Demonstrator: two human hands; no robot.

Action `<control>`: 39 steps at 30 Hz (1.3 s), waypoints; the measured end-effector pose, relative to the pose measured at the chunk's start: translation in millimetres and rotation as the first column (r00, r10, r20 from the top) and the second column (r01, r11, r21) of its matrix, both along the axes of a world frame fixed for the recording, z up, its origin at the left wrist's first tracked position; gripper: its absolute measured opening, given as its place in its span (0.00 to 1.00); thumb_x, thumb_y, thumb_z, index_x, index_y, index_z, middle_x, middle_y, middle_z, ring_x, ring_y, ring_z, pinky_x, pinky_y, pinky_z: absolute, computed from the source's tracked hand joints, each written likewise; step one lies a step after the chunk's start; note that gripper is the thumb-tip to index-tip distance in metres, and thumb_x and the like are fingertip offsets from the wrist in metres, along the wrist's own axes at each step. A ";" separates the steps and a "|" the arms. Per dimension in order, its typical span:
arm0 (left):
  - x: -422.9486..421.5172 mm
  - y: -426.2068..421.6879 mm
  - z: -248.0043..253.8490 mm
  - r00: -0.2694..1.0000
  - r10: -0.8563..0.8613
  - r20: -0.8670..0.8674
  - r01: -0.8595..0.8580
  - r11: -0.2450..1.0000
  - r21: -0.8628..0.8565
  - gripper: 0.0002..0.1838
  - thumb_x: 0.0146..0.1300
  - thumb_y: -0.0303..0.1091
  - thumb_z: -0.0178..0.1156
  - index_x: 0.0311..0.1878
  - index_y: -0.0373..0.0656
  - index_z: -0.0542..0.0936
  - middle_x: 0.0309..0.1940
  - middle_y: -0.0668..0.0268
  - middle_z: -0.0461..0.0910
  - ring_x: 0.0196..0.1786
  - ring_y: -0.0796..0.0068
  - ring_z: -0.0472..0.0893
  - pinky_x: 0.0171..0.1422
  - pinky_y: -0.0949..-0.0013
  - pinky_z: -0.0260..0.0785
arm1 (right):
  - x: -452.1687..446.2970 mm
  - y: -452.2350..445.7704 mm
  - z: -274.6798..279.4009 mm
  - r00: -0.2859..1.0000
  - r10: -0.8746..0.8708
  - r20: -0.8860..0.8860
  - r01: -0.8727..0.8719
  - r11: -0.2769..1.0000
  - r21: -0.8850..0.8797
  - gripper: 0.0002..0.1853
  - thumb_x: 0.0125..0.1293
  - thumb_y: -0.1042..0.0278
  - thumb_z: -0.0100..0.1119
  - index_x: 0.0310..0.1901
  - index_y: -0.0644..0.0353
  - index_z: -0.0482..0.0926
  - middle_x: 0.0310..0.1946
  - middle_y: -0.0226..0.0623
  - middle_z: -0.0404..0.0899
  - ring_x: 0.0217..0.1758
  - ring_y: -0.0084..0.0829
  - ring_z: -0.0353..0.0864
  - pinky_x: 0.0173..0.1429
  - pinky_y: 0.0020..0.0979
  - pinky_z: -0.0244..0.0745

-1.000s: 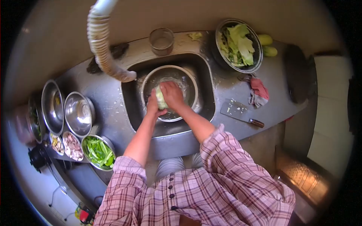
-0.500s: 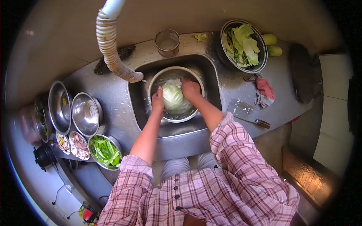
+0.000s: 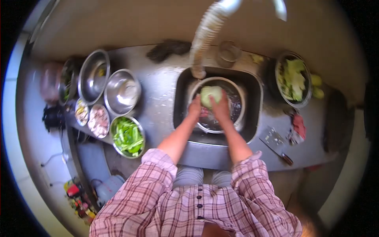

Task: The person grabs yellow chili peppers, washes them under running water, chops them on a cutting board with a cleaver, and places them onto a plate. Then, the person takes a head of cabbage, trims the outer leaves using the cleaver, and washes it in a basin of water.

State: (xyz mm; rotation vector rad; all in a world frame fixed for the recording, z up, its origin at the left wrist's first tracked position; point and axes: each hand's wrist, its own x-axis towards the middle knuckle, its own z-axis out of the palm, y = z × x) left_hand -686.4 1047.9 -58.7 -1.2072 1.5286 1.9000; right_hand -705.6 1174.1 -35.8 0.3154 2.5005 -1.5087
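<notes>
A pale green cabbage is held between my two hands over a steel basin of water, which sits in the sink. My left hand presses on its left and lower side. Against its right side, my right hand has its fingers on the leaves. A ribbed hose hangs just above the basin's upper left edge.
Steel bowls, a bowl of cut green vegetables and a dish of sliced meat stand left. To the right are a bowl of leaves, a red cloth and a cleaver. A glass stands behind the sink.
The view has turned left, so the sink appears farther right. Half a second ago the cabbage lay in the water with my right hand apart from it; now both hands hold it raised.
</notes>
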 end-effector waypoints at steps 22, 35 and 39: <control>18.2 -31.6 69.2 0.930 0.040 -0.364 -0.147 0.951 -0.272 0.36 0.65 0.59 0.51 0.62 0.36 0.67 0.58 0.53 0.70 0.55 0.63 0.76 0.51 0.67 0.71 | 5.3 49.0 33.5 0.692 0.378 0.615 0.252 0.672 -0.697 0.10 0.65 0.66 0.52 0.41 0.63 0.78 0.35 0.43 0.81 0.40 0.38 0.82 0.46 0.38 0.78; 10.5 -143.3 149.9 0.194 0.959 -0.205 -0.839 0.271 0.472 0.39 0.63 0.50 0.53 0.61 0.24 0.52 0.58 0.36 0.61 0.56 0.37 0.72 0.60 0.43 0.70 | 19.6 65.0 48.1 0.892 0.191 0.410 -0.103 0.969 -0.226 0.15 0.61 0.66 0.60 0.47 0.65 0.77 0.31 0.38 0.81 0.33 0.28 0.82 0.34 0.28 0.75; 1.7 -171.5 130.4 0.251 0.931 -0.266 -0.795 0.355 0.492 0.19 0.62 0.27 0.40 0.53 0.22 0.62 0.51 0.38 0.70 0.52 0.38 0.75 0.56 0.45 0.76 | 13.0 73.1 52.2 0.911 0.244 0.331 -0.178 0.960 -0.217 0.13 0.64 0.66 0.57 0.46 0.64 0.76 0.32 0.37 0.81 0.32 0.26 0.81 0.30 0.26 0.75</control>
